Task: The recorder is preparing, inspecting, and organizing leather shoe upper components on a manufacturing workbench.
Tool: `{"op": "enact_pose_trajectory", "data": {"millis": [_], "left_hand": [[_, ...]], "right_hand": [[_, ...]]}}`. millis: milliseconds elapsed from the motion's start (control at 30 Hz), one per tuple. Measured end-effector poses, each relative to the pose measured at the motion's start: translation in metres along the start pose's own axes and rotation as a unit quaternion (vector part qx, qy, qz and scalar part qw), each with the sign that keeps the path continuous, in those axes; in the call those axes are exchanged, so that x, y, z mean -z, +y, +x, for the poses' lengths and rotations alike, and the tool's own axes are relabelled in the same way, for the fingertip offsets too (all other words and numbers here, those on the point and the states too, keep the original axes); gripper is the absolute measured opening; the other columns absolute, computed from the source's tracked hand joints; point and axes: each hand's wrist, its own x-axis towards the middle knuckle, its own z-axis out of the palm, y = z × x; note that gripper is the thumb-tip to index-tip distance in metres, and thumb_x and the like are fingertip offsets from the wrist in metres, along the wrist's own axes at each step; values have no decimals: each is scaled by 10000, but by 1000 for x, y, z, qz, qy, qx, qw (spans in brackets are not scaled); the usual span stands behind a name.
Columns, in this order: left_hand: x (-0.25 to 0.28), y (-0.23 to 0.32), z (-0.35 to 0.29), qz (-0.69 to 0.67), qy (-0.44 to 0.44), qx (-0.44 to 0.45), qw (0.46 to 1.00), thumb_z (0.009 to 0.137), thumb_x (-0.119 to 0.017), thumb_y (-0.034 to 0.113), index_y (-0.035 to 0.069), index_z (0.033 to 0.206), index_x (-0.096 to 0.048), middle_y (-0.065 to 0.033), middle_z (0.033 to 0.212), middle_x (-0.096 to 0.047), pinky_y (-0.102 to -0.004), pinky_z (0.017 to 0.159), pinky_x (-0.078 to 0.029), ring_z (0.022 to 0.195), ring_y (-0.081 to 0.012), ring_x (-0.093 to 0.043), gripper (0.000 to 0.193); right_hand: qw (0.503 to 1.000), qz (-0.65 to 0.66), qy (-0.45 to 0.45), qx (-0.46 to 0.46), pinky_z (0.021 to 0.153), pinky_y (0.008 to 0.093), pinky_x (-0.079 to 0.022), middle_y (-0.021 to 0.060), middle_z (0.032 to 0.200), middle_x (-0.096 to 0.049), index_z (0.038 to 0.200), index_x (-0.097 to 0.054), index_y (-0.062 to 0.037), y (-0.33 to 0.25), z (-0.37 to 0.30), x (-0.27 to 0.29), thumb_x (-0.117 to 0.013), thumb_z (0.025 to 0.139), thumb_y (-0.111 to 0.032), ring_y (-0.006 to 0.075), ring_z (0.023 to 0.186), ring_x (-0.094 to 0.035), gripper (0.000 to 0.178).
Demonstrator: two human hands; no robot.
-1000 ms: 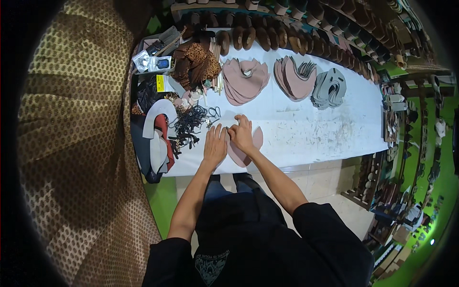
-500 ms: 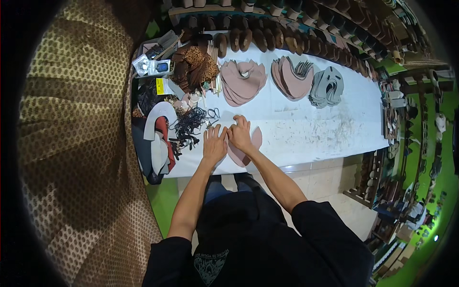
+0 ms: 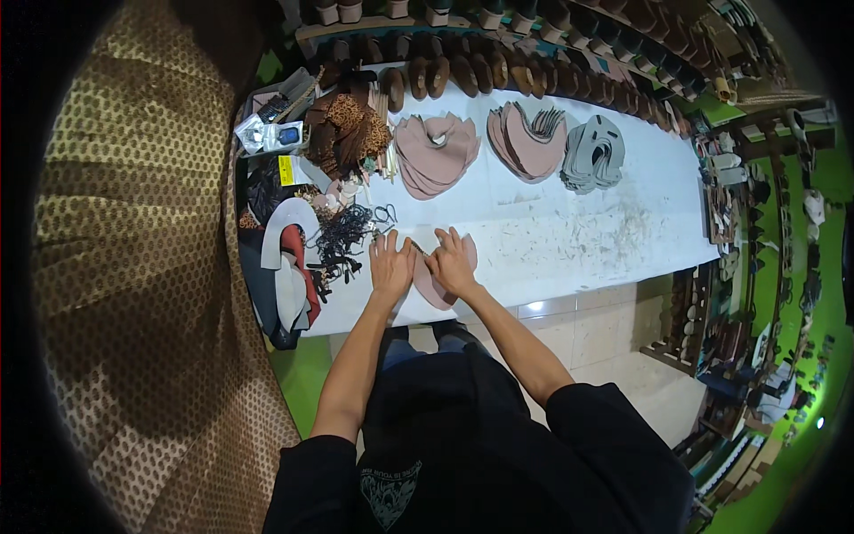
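Note:
A pink, curved flat piece [image 3: 430, 287], looking like cut shoe-upper material, lies near the front edge of the white-covered table [image 3: 534, 240]. My left hand [image 3: 391, 269] rests at its left side, fingers stretched out and spread on the table. On the piece's upper right part lies my right hand [image 3: 454, 270], fingers apart and slightly bent, thumb pointing toward the left hand. Between the two hands runs a thin dark line along the piece's edge, too small to name. Both hands partly cover the piece.
Pink cut pieces [image 3: 436, 178] are stacked beyond my hands, with a second pink stack [image 3: 520, 160] and a grey stack [image 3: 594, 160] further right. Black straps [image 3: 347, 233] and material scraps crowd the left. Shoes [image 3: 471, 75] line the back; a patterned curtain [image 3: 142, 267] hangs left.
My right hand has drawn back a little toward me and its fingers have spread. A gap has opened between the hands. The whole view has shifted slightly.

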Motion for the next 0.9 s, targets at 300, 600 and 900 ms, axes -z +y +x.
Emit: {"op": "enact_pose_trajectory", "data": {"millis": [300, 600, 900], "left_hand": [[-7, 14, 7, -4, 26, 54, 998, 882, -696, 287, 43, 1027, -748, -144, 1225, -585, -463, 909, -436, 1143, -358, -508, 289], [-10, 8, 4, -23, -7, 76, 997, 906, -664, 308, 64, 1118, -735, -143, 1312, -560, -458, 965, -407, 1203, -349, -472, 331], [-8, 10, 1, -21, -18, 61, 998, 867, -705, 330, 37, 1176, -717, -171, 1370, -538, -478, 962, -409, 1223, -366, -465, 425]], "right_hand": [[998, -13, 55, -28, 1140, 623, -240, 195, 1417, -495, 859, -727, 30, -1, -16, -6, -656, 893, -222, 449, 1396, -347, 264], [994, -47, 77, -67, 1120, 673, -221, 189, 1368, -502, 847, -742, 9, -34, -36, -12, -623, 901, -202, 451, 1388, -328, 248], [987, -94, 109, -64, 1121, 682, -199, 172, 1341, -515, 796, -745, -18, -32, -33, -22, -635, 842, -214, 430, 1375, -342, 230]]}}
